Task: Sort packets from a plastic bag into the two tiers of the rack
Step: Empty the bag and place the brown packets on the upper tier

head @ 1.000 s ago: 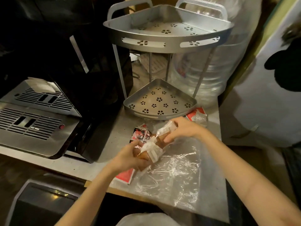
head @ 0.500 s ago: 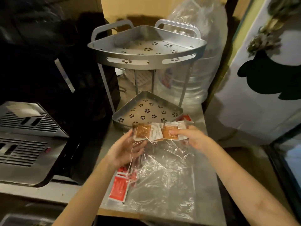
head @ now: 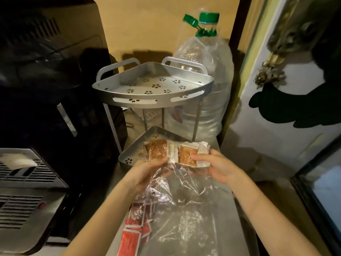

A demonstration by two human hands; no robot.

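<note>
The sorting is barely beginning: both tiers of the rack (head: 206, 87) are showing only bare perforated floor where visible, though the near part of the lower tier (head: 129, 154) is lying hidden behind the packets. The left hand (head: 145, 174) is pinching the left end of a fanned bunch of brown packets (head: 156, 149), thumb on top and fingers curled under, while the right hand (head: 219, 168) is pinching the right end, thumb pressing on the face; the bunch is hovering just over the lower tier's front rim. The bag (head: 184, 209) is lying crumpled on the counter (head: 232, 209) below the hands, and red packets (head: 129, 242) are waiting at the counter's near left edge, so most of the work seems to be left. For room, the upper tier is overhanging the lower one, leaving a low gap to slide into, likely from the front; a bottle (head: 206, 71) is crowding the rack's back right, a dark machine (head: 36, 108) is closing the left, and the counter's right edge is dropping off just beside the right wrist.
</note>
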